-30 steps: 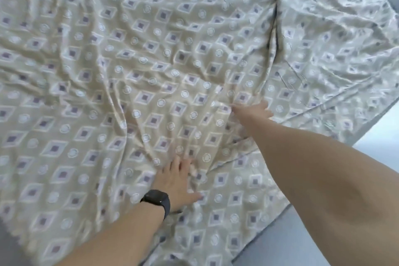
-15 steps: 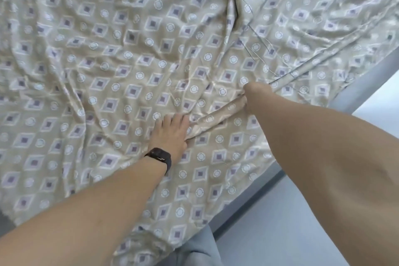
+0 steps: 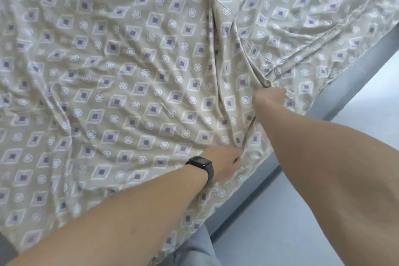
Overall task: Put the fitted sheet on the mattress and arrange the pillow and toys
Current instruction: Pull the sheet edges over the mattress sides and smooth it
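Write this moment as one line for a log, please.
step: spreading sheet | left hand: grips sheet fold | right hand: grips bunched sheet | watch: left wrist | pillow, toys: not in view

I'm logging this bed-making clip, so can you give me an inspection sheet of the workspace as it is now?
Surface: mattress hidden under the sheet; only a grey bed edge shows on the right.
Job's things: sheet, beige with diamonds and circles, spread out, wrinkled, bunched into a ridge between the hands. Pillow and toys: nothing seen.
Clutter: nothing seen.
Grippers: left hand grips a fold near the sheet's near edge, watch on its wrist; right hand grips a bunched fold farther up.
Cables: nothing seen.
Surroundings: pale floor to the right; grey trouser leg at the bottom.
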The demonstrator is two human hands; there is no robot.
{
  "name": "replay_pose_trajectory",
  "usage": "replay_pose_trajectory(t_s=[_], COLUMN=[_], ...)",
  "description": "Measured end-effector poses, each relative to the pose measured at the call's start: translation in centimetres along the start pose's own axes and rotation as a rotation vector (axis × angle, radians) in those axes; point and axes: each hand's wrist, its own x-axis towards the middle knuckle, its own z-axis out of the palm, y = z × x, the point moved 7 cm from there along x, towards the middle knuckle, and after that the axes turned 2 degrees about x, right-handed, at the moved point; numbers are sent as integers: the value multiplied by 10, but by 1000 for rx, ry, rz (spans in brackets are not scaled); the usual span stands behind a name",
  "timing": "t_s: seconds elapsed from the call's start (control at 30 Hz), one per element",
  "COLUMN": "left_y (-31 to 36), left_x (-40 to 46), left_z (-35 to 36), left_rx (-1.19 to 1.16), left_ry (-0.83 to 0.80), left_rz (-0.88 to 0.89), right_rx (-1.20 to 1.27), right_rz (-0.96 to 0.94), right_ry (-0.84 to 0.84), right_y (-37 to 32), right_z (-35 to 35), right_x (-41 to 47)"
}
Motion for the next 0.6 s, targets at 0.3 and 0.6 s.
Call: replay_pose_trajectory(t_s=[0.3,0.6], left_y=[-99,-87], left_x=[-31,-19], left_z=[17,-12], left_rx=[359,191], left_ry=[-176,45], left_rz=[-295,-131], right_rx=[-42,-108], right_rz=[-7,-10], right_ry=[-114,530], right_y=[-3,-26], right_z=[21,-48], right_x=[-16,-14])
